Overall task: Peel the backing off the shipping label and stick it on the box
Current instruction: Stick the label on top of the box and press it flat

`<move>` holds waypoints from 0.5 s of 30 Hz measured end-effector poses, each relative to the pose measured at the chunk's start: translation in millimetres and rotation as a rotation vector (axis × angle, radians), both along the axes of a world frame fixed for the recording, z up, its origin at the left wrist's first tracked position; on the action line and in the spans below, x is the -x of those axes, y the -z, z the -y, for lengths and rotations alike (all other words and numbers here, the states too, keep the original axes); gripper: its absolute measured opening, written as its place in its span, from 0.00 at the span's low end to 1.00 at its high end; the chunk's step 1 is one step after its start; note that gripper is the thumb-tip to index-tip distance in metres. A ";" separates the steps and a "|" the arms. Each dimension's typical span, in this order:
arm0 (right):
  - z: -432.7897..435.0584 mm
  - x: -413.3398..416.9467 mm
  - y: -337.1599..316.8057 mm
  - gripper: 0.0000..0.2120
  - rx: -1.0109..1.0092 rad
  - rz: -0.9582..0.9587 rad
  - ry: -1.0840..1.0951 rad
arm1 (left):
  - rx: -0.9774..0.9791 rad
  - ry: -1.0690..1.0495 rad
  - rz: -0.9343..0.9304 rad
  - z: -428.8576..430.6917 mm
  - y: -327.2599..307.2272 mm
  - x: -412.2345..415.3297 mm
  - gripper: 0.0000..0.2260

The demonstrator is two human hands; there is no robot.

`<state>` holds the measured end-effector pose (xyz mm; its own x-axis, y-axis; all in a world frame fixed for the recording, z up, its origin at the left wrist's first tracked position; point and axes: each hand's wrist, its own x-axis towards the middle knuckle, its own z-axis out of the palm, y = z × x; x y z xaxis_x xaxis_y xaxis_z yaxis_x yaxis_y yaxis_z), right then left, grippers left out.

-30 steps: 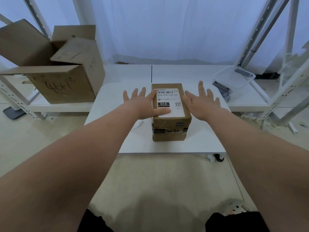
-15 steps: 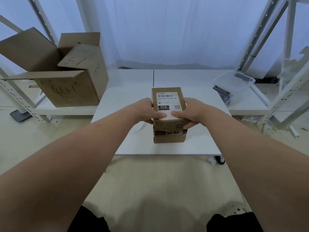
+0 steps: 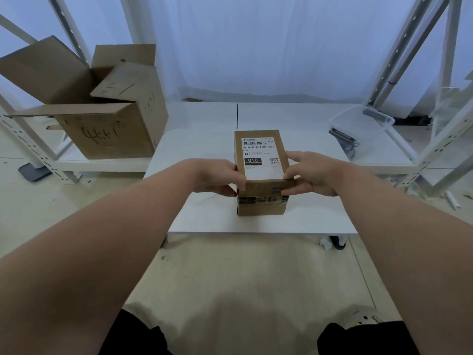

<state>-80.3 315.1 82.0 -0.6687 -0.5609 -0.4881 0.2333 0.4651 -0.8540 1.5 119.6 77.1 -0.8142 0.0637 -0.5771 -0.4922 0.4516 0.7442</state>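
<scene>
Desk (image 3: pixel 204 155): white, low, carries the box; extends beyond and to both sides of the fingers.
Open carton (image 3: pixel 102 116): brown, flaps up, handwritten marks on front; sits on a shelf well left of and beyond the left hand.
Plastic tub (image 3: pixel 363 124): clear, tilted, on shelf well right of and beyond the right hand; contents too unclear to name.
Box (image 3: pixel 261 198): small brown cardboard, dark tape band on near face, stands on desk btwn both hands.
Left hand (image 3: pixel 215 176): fingers grasping box's left side, thumb tip at the near-left top edge.
Right hand (image 3: pixel 314 174): fingers grasping box's right side, thumb at label's near-right corner.
Shipping label (image 3: pixel 261 157): white, barcode, "010" block, QR code; lies flat on box top, btwn the two thumbs, stuck on w/ no lifted edge visible.
</scene>
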 end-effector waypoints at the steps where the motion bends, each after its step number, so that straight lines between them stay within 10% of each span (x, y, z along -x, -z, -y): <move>1: 1.8 -0.7 -0.8 0.18 -0.028 -0.040 0.026 | -0.013 -0.035 -0.003 -1.4 -2.4 2.2 0.17; 7: 21.2 -4.6 8.5 0.22 -0.306 -0.396 0.036 | 0.238 -0.094 -0.226 -21.2 2.4 13.8 0.22; 15: 5.6 7.8 10.1 0.13 -0.101 -0.158 0.025 | -0.062 -0.097 -0.080 5.7 -1.4 9.5 0.11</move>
<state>-88.1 309.6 71.8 -0.7549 -0.4965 -0.4286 0.1123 0.5459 -0.8303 -7.9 113.9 78.6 -0.8613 0.0160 -0.5079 -0.4695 0.3569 0.8076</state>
